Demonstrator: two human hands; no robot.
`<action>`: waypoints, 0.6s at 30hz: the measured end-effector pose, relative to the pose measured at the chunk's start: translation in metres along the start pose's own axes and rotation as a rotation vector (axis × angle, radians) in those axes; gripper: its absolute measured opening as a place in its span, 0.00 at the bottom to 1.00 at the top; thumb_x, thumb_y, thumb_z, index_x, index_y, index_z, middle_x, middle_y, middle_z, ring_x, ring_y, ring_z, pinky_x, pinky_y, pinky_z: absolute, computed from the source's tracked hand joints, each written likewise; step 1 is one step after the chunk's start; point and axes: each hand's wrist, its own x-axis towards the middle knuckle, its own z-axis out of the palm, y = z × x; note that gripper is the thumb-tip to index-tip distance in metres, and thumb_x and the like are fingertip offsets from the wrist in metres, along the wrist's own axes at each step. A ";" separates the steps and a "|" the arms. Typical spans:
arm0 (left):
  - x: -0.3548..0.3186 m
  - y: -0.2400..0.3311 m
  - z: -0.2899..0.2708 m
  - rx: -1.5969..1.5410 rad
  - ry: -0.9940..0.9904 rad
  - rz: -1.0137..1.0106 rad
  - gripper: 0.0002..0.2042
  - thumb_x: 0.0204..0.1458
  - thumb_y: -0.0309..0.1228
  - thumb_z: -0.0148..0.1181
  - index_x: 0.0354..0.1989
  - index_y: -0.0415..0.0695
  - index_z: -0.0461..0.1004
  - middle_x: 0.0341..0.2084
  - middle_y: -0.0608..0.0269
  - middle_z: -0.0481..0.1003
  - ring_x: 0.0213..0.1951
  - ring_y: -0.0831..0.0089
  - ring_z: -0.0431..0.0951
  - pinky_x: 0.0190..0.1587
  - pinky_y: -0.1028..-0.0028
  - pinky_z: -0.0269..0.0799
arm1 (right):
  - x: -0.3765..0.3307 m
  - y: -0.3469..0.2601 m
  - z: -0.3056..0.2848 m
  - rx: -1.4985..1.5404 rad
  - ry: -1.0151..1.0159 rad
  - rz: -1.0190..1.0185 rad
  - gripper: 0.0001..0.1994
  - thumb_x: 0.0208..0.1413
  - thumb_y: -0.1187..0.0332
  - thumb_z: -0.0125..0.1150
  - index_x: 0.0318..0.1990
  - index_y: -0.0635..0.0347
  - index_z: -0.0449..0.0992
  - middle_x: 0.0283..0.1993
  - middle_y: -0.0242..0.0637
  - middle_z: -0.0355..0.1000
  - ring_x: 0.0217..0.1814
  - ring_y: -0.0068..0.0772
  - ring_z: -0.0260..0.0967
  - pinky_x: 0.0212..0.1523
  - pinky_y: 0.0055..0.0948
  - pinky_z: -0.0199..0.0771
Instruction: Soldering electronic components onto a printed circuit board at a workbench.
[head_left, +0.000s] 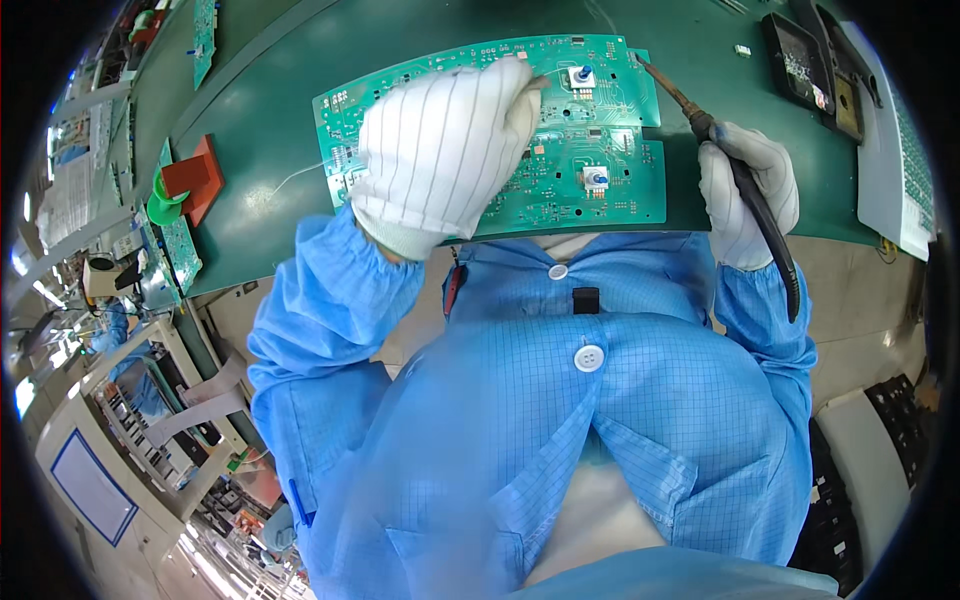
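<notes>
Soldering iron (750, 190) gripped in my R hand (728, 210), upper right of frame
My L hand (440, 150) pinched narrow over circuit boards (625, 205), top ctr; can't tell what's held

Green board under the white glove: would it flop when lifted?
The green board is probably stiff, since it lies like a flat sheet. It looks thin, so may feel light for its size. Its blue-tipped parts stick up and might snag or break.

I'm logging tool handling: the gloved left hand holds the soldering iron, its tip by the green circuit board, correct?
Wrong hand: the head view shows the gloved right hand holding the soldering iron, its tip by the green circuit board.
</notes>
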 end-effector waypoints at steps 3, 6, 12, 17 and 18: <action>-0.001 0.005 0.002 -0.037 -0.038 -0.182 0.07 0.53 0.36 0.64 0.30 0.49 0.74 0.16 0.60 0.74 0.19 0.63 0.78 0.23 0.67 0.74 | 0.005 0.005 0.007 0.245 0.057 0.316 0.12 0.53 0.84 0.65 0.44 0.62 0.76 0.41 0.40 0.76 0.30 0.18 0.70 0.32 0.21 0.72; -0.005 0.000 0.001 0.000 -0.029 -0.162 0.08 0.52 0.36 0.65 0.29 0.50 0.73 0.17 0.60 0.75 0.19 0.62 0.78 0.23 0.67 0.74 | 0.011 0.000 0.004 0.049 -0.013 0.078 0.12 0.53 0.84 0.65 0.44 0.62 0.76 0.41 0.40 0.76 0.29 0.18 0.70 0.32 0.20 0.72; -0.002 -0.004 0.004 0.016 -0.025 -0.092 0.08 0.51 0.36 0.65 0.29 0.48 0.72 0.19 0.60 0.75 0.19 0.62 0.78 0.23 0.67 0.75 | 0.008 -0.008 0.004 0.312 0.072 0.287 0.12 0.52 0.84 0.65 0.44 0.63 0.76 0.42 0.42 0.77 0.28 0.17 0.70 0.32 0.20 0.73; -0.002 0.005 0.001 0.095 -0.114 -0.100 0.08 0.53 0.36 0.61 0.28 0.47 0.71 0.19 0.60 0.74 0.20 0.64 0.78 0.23 0.68 0.75 | 0.019 -0.014 -0.020 0.651 -0.045 0.691 0.09 0.56 0.82 0.60 0.44 0.65 0.75 0.39 0.41 0.75 0.30 0.21 0.70 0.33 0.21 0.71; -0.002 0.005 -0.003 0.098 -0.113 -0.076 0.08 0.53 0.35 0.60 0.28 0.47 0.71 0.18 0.60 0.73 0.19 0.64 0.78 0.23 0.68 0.75 | 0.023 -0.009 -0.026 0.735 -0.139 0.742 0.08 0.57 0.80 0.57 0.43 0.66 0.75 0.37 0.40 0.74 0.33 0.25 0.70 0.33 0.24 0.71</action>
